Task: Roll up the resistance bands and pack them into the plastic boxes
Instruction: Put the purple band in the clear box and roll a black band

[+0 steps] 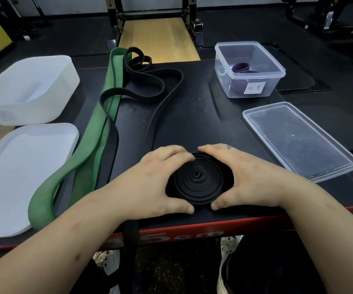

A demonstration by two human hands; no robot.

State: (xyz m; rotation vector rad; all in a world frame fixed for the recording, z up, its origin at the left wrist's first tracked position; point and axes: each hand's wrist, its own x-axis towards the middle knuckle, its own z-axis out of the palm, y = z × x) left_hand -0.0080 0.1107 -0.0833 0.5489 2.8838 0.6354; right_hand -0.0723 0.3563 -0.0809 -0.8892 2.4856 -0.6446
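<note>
Rolled band: the black band coil (199, 181) lies flat at lower centre of the frame, on the black platform (192, 107), close to its red front edge (245, 222).
Left hand: the left hand (150, 179) cups the coil's left side, with fingers curled over the far rim and the thumb at the near rim.
Right hand: the right hand (249, 177) grips the right side the same way, its thumb tip near the left thumb.
Loose tail: a black strap (131, 232) hangs over the front edge below the left wrist.
Loose black band (150, 85): looped across the upper middle, with one run leading down toward the coil.
Green band (95, 141): stretched from upper centre to lower left, and its near loop touches the frosted lid (23, 172).
Frosted box (27, 88): upper left, open.
Clear box (249, 68): upper right, open, with a purple band (241, 67) inside and a paper label (255, 88) on the front wall.
Clear lid (298, 141): flat at the platform's right edge, just right of the right hand.
Open room: bare platform between the coil and the clear box.
</note>
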